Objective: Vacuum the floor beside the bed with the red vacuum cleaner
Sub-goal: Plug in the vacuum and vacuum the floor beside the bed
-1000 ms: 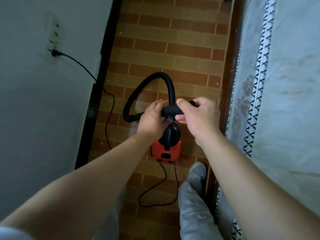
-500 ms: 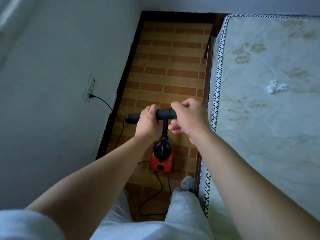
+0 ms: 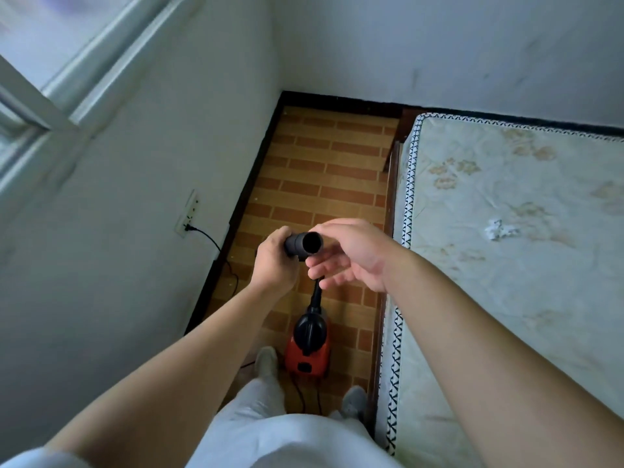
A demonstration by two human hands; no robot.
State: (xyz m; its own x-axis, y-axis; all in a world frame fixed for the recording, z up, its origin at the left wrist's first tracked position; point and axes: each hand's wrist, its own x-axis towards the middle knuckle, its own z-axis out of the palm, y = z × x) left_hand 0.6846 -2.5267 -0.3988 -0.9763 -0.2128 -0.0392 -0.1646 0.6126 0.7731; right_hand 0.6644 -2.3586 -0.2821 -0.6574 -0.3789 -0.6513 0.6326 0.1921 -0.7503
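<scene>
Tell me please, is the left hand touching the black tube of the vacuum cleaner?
Touching. The head view shows the left hand with its fingers curled round the black tube, just behind its open end.

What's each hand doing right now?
Left hand: gripping the black hose nozzle.
Right hand: open, holding nothing, beside the nozzle's mouth.

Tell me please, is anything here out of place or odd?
Two things. The open hose end, gripped by the left hand, points up, away from the floor, with no floor nozzle on it. A small white crumpled scrap lies on the bare mattress.
</scene>
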